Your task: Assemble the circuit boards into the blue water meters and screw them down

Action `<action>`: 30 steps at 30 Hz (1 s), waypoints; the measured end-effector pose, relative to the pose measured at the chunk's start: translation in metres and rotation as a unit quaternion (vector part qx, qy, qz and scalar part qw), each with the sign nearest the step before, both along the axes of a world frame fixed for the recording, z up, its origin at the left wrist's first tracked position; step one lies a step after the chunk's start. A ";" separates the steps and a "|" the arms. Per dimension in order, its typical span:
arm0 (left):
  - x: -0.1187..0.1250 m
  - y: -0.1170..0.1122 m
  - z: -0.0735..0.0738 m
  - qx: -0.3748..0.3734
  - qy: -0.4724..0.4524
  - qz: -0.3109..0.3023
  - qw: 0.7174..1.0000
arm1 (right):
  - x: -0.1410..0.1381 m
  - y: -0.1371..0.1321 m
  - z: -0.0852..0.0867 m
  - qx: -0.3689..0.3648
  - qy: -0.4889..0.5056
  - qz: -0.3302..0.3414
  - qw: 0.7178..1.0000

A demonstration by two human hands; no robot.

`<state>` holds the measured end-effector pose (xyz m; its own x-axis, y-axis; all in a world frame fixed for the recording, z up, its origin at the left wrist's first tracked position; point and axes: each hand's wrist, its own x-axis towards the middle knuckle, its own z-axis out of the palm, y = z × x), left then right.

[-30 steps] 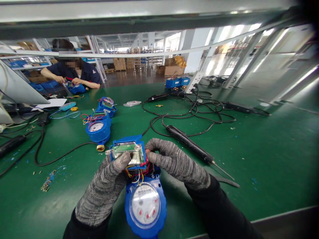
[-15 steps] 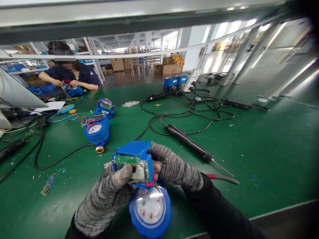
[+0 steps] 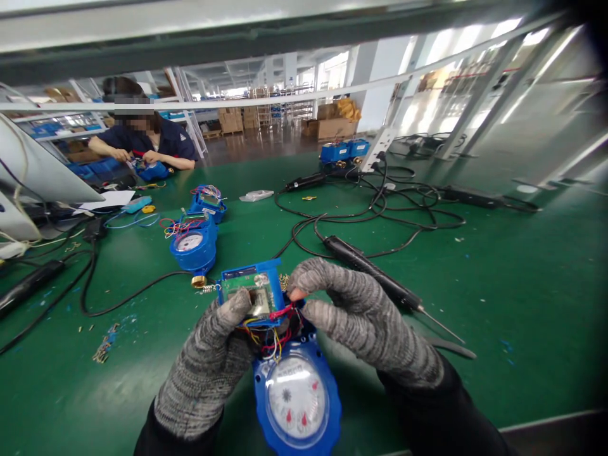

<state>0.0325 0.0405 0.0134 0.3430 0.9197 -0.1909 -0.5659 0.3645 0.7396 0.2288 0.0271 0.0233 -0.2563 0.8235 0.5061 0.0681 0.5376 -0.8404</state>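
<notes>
with clock hours read from the dial's center, you steady an opened blue housing (image 3: pixel 274 282) between 11 and 12 o'clock over a green workbench (image 3: pixel 479 304), its bundle of wires reaching down to the blue meter (image 3: pixel 297 399) in front of you. your gloved left hand (image 3: pixel 209 367), at 10 o'clock, presses its thumb onto the circuit board (image 3: pixel 240 282); the fingers tuck behind, mostly out of sight. at 1 o'clock, your right hand (image 3: pixel 365 320) brings thumb and forefinger close together beside the red wires (image 3: pixel 283 311). whether a wire is caught between those fingertips, you cannot tell from here.

the thin leads are the likeliest casualty: should the housing tip away from the meter, the short slack could pull tight and strain a joint. a thumb bearing hard on the board might flex it or mark a part beneath. knitted glove fabric could snag a strand, and a wire left lying across the rim could be pinched by anything closed over it. the coiled spring (image 3: pixel 209 289), jutting at 11 o'clock past your left thumb, may bend if knocked.

brass-colored bits (image 3: pixel 284 282) sit at 12 o'clock, just beyond the housing, where a stray one might drop inside. a black-handled tool (image 3: pixel 401 295) points its bare metal tip toward 2 o'clock, near your right sleeve; if hot, it could scorch a cuff that swings wide.
</notes>
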 end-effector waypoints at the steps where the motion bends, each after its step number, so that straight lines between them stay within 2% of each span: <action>1: 0.001 0.000 0.001 0.000 -0.002 -0.010 1.000 | -0.001 -0.001 -0.001 -0.005 -0.004 0.001 1.000; 5: 0.000 0.000 -0.001 0.001 0.000 -0.025 1.000 | -0.005 0.000 -0.003 -0.018 -0.017 -0.010 1.000; 9: -0.001 0.000 -0.005 0.000 0.023 -0.007 1.000 | -0.006 0.000 -0.004 -0.023 -0.026 -0.012 0.999; 12: 0.001 -0.001 0.000 -0.003 0.032 0.000 0.999 | -0.005 0.000 -0.004 -0.017 -0.025 -0.005 1.000; 16: 0.009 -0.002 0.010 0.032 0.044 0.006 0.999 | -0.004 0.000 -0.003 -0.004 -0.030 -0.013 0.999; 18: 0.011 -0.002 0.011 0.052 0.060 0.026 0.997 | -0.004 0.001 -0.004 0.016 -0.045 -0.036 0.998; 21: 0.012 -0.003 0.007 0.088 0.106 0.073 0.988 | -0.008 0.003 -0.008 0.065 -0.084 -0.111 0.988; 26: 0.010 -0.001 -0.003 0.125 0.184 0.112 0.969 | -0.017 0.003 -0.013 0.152 -0.183 -0.229 0.944; 28: 0.009 0.000 -0.002 0.119 0.180 0.101 0.971 | -0.017 0.003 -0.012 0.158 -0.198 -0.238 0.938; 30: 0.009 0.000 0.002 0.096 0.156 0.081 0.980 | -0.013 0.004 -0.011 0.128 -0.167 -0.201 0.957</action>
